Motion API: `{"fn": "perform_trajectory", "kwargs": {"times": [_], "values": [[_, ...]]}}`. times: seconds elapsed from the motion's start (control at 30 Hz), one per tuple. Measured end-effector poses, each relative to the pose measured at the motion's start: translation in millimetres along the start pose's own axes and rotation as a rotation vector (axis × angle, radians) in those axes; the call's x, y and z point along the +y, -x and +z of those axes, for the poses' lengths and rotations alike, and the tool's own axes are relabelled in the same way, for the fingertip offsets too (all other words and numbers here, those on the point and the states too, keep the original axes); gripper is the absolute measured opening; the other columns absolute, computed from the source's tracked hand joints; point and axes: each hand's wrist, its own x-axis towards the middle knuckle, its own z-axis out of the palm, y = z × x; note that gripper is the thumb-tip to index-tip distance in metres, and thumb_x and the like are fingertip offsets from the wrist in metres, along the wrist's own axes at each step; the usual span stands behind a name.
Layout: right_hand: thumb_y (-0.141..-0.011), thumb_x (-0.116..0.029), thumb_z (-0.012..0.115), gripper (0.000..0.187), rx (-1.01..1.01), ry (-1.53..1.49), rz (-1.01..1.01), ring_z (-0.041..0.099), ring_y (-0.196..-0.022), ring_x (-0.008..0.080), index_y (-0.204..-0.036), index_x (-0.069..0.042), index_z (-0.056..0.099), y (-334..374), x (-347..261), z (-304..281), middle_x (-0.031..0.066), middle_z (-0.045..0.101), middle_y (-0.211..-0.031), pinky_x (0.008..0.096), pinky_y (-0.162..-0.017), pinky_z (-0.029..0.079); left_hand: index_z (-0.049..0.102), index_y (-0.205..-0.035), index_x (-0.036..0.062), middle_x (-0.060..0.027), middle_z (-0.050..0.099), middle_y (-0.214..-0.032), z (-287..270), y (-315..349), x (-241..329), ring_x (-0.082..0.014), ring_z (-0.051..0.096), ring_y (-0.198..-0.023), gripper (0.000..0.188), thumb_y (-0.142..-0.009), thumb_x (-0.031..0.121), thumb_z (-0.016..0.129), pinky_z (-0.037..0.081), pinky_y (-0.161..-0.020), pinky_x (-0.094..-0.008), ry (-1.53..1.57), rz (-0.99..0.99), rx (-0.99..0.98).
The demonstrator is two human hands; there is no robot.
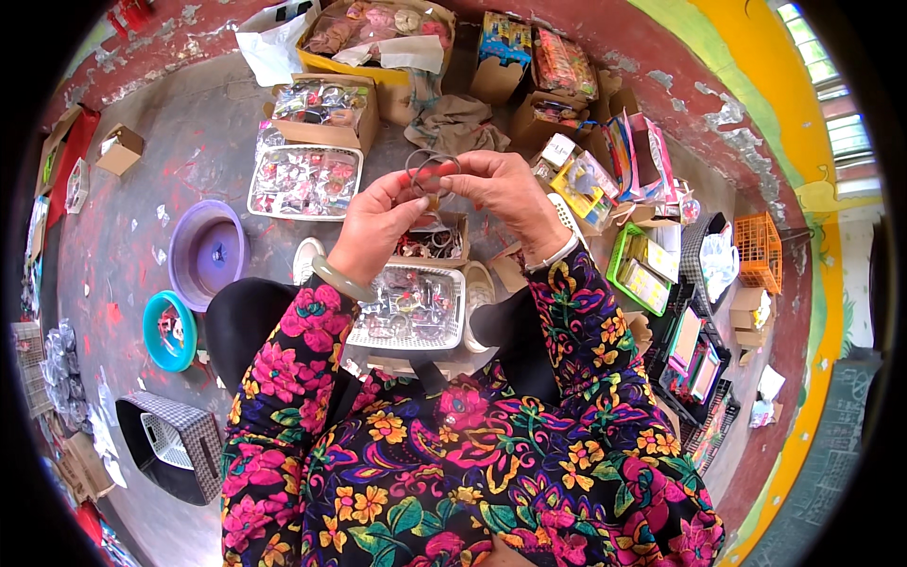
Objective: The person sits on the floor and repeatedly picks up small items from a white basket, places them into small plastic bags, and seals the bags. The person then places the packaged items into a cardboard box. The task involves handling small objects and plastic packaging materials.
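Observation:
Two thin dark loops (pixel 432 155) that look like hair ties are held up in front of me, crossing each other. My left hand (pixel 370 227) pinches them from the left between thumb and fingers. From the right, my right hand (pixel 511 197) grips them with thumb and forefinger, and the fingertips of both hands nearly meet. Below the hands, a white plastic basket (pixel 460 307) between my feet holds many small clear-wrapped packets. Just beyond it, partly covered by my hands, is a small cardboard box (pixel 462 236) of dark loose pieces.
Another white basket (pixel 255 194) of packets lies ahead left, near open cardboard boxes (pixel 370 118). A purple basin (pixel 178 255) and a turquoise basin (pixel 148 331) stand on the left. To the right are a green tray (pixel 616 260), black crates (pixel 682 378) and an orange crate (pixel 759 250).

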Motion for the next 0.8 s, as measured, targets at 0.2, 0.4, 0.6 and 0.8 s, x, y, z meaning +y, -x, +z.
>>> {"fn": "perform_trajectory", "kwargs": {"times": [0.2, 0.4, 0.6, 0.8], "values": [[-0.079, -0.011, 0.066, 0.017, 0.057, 0.021, -0.068, 0.051, -0.07, 0.004, -0.089, 0.002, 0.065, -5.2, 15.8, -5.4, -0.0025, 0.061, -0.076, 0.0192, -0.063, 0.042, 0.054, -0.108, 0.0003, -0.0078, 0.06, -0.105, -0.4, -2.7, -1.1, -0.0129, 0.058, -0.094, 0.02, -0.089, 0.006, 0.051, 0.05, -0.078, -0.0245, 0.032, -0.042, 0.106], [-0.077, -0.011, 0.067, 0.017, 0.067, 0.091, -0.202, 0.052, -0.076, 0.0059, -0.09, 0.001, 0.065, -7.4, 17.2, -3.8, 0.0001, 0.061, -0.082, 0.021, -0.069, 0.043, 0.057, -0.107, -0.0007, -0.0079, 0.061, -0.101, -3.4, -1.4, -1.2, -0.0133, 0.059, -0.092, 0.021, -0.091, 0.007, 0.048, 0.051, -0.076, -0.0244, -0.003, -0.047, 0.146], [-0.075, -0.01, 0.068, 0.019, 0.074, 0.165, -0.309, 0.053, -0.079, 0.0096, -0.092, -0.002, 0.065, -7.6, 14.9, -7.5, 0.0024, 0.059, -0.084, 0.0236, -0.07, 0.043, 0.056, -0.11, -0.0016, -0.0072, 0.061, -0.101, -6.3, 0.0, -9.3, -0.0124, 0.059, -0.09, 0.023, -0.091, 0.006, 0.046, 0.052, -0.076, -0.0246, -0.15, -0.042, 0.078], [-0.072, -0.008, 0.065, 0.014, 0.106, 0.382, -0.432, 0.056, -0.082, 0.016, -0.085, -0.003, 0.064, -5.4, 14.1, -11.2, 0.0053, 0.058, -0.083, 0.0272, -0.07, 0.044, 0.056, -0.108, -0.0028, -0.0064, 0.06, -0.097, 0.0, 0.3, -8.9, -0.0116, 0.059, -0.084, 0.022, -0.091, 0.005, 0.045, 0.052, -0.072, -0.0233, -0.095, -0.093, 0.11]]}}
